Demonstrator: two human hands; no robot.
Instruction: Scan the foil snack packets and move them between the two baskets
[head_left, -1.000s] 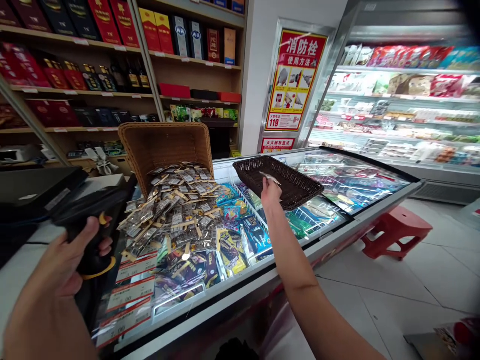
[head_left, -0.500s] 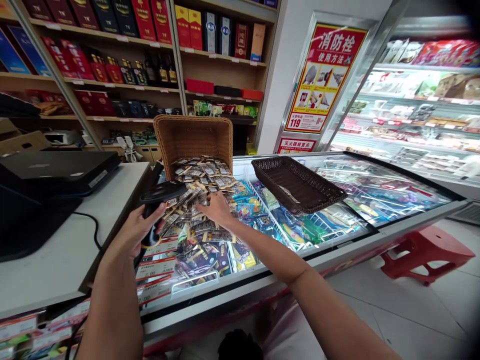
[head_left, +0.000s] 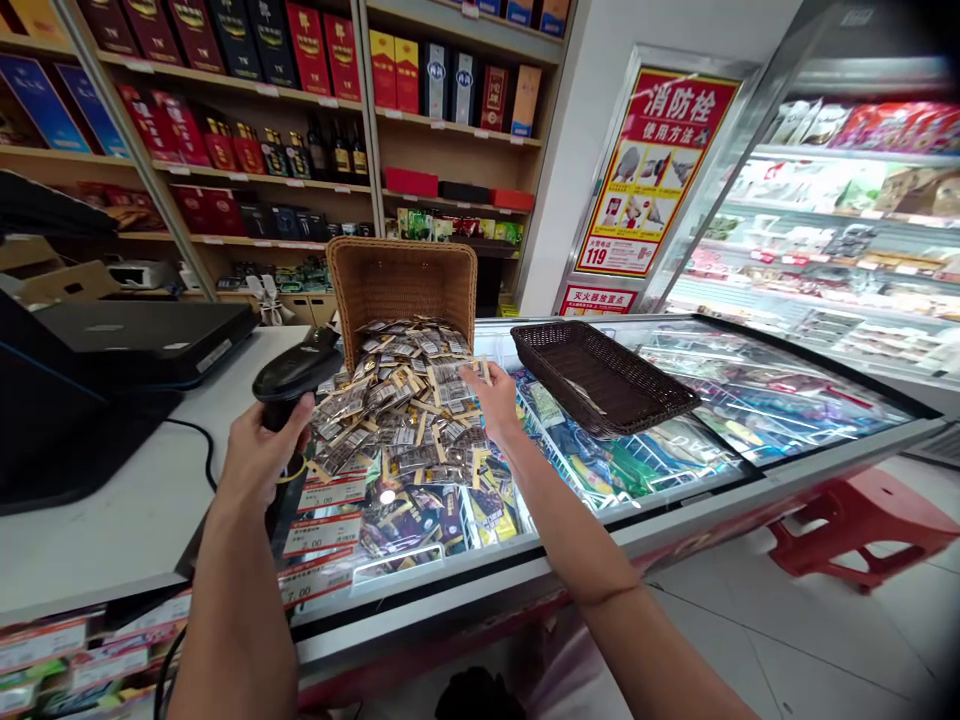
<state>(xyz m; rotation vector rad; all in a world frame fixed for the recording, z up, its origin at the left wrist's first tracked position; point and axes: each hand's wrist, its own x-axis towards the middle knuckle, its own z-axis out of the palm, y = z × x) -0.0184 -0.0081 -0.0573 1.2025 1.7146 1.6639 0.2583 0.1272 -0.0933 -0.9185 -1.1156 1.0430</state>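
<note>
Head view: the right hand pinches a flat, clear packet between thumb and fingers, in front of the right side of the tan basket; the packet's long axis runs crosswise, its right end tipped slightly up, its label toward the camera, the print too small to read. Front-left of the basket, the left hand is curled around a black scanner, handle down, head slanting up toward the basket. A pile of similar packets spills forward from the basket; a dark tray sits right of it. Behind and right of the basket, a red poster reads "消防栓 使用方法" and "119", above a sign reading "灭火器放置点"; price tags front-left of the basket show 2.00 and 7.00. Half a second ago the right hand was at the pile, fingers apart; now it has a packet pinched.
</note>
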